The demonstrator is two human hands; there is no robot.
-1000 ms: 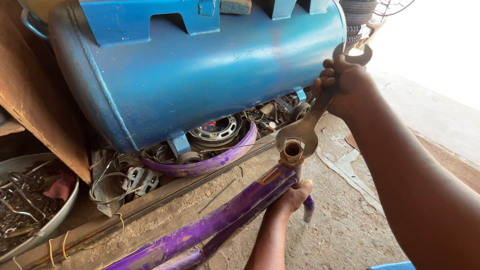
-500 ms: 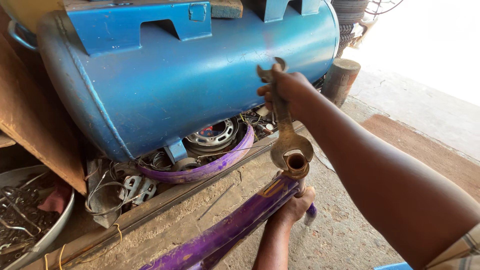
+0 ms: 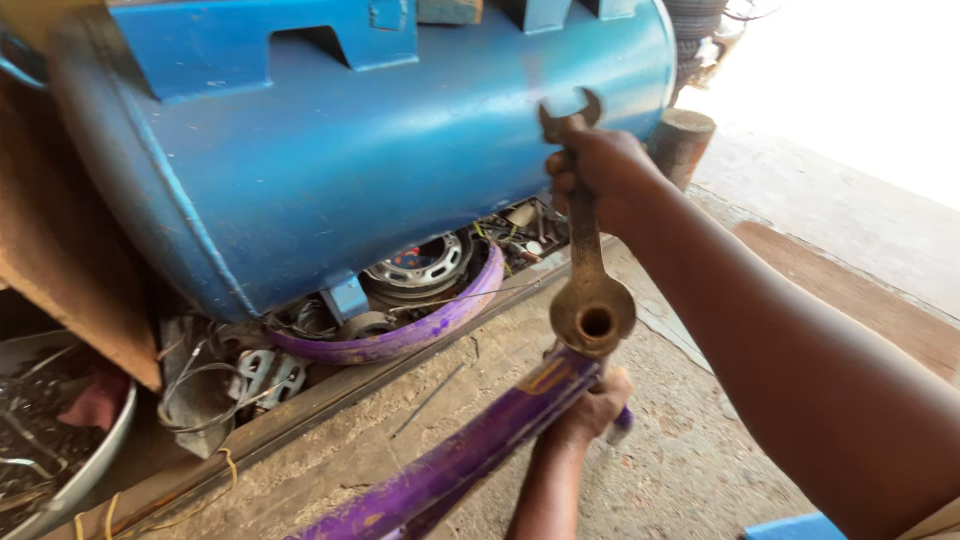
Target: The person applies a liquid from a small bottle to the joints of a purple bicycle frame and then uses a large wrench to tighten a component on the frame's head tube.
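Observation:
My right hand grips the upper shaft of a long rusty wrench. Its open jaw points up in front of a blue tank. Its ring end sits over the top of a purple bicycle frame. Lower down, my left hand holds that purple frame tube just beneath the ring end. The frame runs from there down to the lower left.
A big blue metal tank lies across the back. Under it sit a purple rim, a wheel hub and scrap metal. A metal bowl of scraps is at left, a wooden stump at right. Ground is concrete.
My right hand has swung the wrench handle leftward, from leaning right to standing almost upright. The ring end stayed on the frame top, and my left hand kept its hold.

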